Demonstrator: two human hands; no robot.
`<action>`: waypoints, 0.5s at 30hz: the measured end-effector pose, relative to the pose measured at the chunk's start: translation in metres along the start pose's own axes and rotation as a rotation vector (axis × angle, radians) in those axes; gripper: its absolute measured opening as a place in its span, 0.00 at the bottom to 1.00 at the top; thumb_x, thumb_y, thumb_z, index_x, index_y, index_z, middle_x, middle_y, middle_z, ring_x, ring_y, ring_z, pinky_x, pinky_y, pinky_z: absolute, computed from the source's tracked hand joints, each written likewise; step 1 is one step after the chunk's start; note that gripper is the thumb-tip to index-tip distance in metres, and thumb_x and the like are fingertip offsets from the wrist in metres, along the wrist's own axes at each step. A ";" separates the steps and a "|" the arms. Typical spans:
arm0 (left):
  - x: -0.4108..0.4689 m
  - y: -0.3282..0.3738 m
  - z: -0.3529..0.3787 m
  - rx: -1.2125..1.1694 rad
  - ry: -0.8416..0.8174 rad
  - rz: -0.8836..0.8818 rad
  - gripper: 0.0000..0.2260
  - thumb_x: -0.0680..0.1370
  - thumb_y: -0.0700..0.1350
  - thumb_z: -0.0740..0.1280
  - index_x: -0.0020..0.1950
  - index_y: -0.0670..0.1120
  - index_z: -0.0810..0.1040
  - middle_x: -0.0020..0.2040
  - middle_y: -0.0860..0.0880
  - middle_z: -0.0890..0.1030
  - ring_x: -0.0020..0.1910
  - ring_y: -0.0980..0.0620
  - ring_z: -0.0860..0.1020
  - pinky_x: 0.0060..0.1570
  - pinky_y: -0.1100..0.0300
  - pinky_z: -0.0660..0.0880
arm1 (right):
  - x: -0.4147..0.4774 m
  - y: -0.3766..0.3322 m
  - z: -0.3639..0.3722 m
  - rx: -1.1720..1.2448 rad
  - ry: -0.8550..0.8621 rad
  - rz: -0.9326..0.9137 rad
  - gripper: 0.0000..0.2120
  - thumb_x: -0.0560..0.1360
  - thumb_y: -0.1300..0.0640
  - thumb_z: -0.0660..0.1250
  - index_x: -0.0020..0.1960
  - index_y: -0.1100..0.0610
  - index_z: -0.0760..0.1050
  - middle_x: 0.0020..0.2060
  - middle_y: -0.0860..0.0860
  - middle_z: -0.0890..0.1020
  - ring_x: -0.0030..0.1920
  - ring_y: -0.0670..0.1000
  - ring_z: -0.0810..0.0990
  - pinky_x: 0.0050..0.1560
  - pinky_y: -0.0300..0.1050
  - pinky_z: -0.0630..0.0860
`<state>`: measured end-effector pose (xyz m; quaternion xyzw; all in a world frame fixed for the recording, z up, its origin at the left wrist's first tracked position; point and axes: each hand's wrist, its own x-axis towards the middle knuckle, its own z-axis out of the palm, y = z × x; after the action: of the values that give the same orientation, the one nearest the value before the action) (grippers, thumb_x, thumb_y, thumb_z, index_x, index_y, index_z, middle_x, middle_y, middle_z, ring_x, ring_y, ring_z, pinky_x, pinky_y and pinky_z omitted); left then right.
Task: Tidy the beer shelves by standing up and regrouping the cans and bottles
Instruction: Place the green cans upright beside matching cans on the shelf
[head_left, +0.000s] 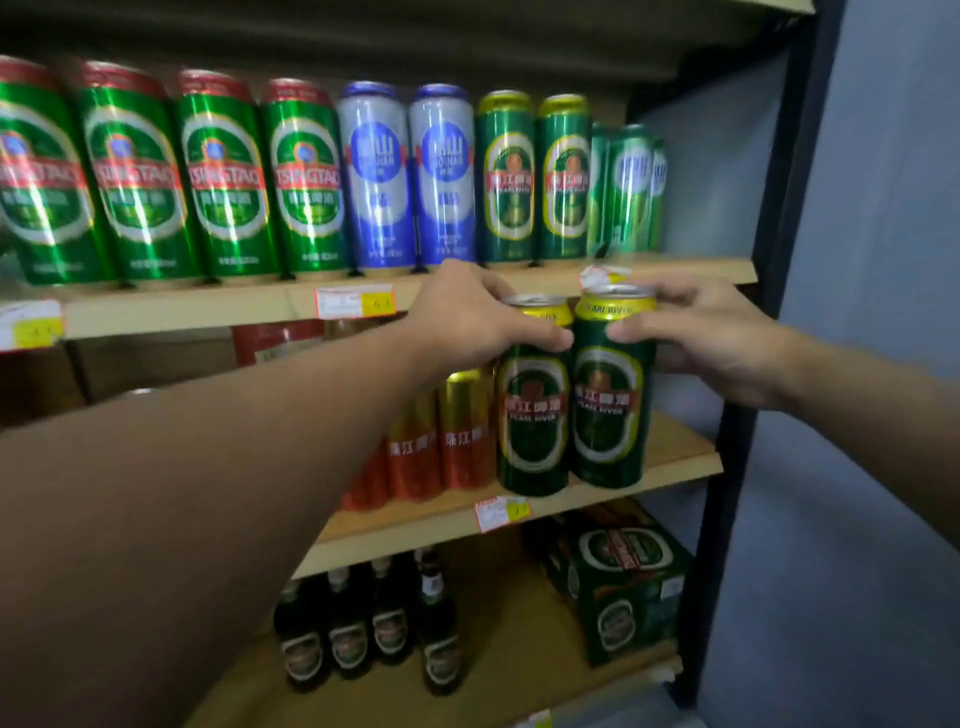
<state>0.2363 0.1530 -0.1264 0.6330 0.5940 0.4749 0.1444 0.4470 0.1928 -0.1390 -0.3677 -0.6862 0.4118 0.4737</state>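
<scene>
By the middle shelf's (675, 449) front right corner, your left hand (467, 317) grips the left green can (532, 421), your right hand (717, 343) the right green can (608, 410). You seem to be grouping them; next, push both back gently.

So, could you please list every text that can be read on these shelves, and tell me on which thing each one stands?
"TSINGTAO": green cans with red tops.
"PEARL RIVER": the dark green can gripped by the left hand, and also the second can gripped by the right hand.
"珠江": gold and red cans.
Too blurred to read: blue cans, price tags, bottles, carton.
</scene>
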 end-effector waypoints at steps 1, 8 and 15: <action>0.011 0.017 -0.002 -0.004 0.007 0.003 0.27 0.55 0.55 0.83 0.44 0.40 0.83 0.40 0.48 0.83 0.37 0.52 0.80 0.43 0.51 0.80 | 0.009 -0.013 -0.012 -0.017 0.010 -0.024 0.23 0.65 0.63 0.76 0.60 0.55 0.80 0.50 0.52 0.86 0.48 0.50 0.85 0.46 0.49 0.82; 0.078 0.103 -0.005 -0.034 0.030 0.030 0.25 0.56 0.54 0.83 0.43 0.40 0.83 0.35 0.46 0.83 0.33 0.47 0.82 0.34 0.56 0.80 | 0.071 -0.078 -0.075 -0.070 0.007 -0.126 0.15 0.68 0.58 0.74 0.55 0.52 0.80 0.44 0.47 0.86 0.46 0.45 0.85 0.46 0.47 0.78; 0.126 0.158 0.019 0.041 0.147 0.015 0.36 0.43 0.63 0.79 0.41 0.40 0.83 0.38 0.43 0.84 0.30 0.47 0.81 0.31 0.54 0.81 | 0.121 -0.095 -0.123 -0.031 0.031 -0.161 0.17 0.67 0.58 0.76 0.55 0.52 0.81 0.49 0.50 0.85 0.55 0.51 0.82 0.59 0.57 0.76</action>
<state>0.3283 0.2320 0.0362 0.6036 0.6079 0.5089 0.0841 0.5192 0.2909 0.0156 -0.3249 -0.7122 0.3559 0.5104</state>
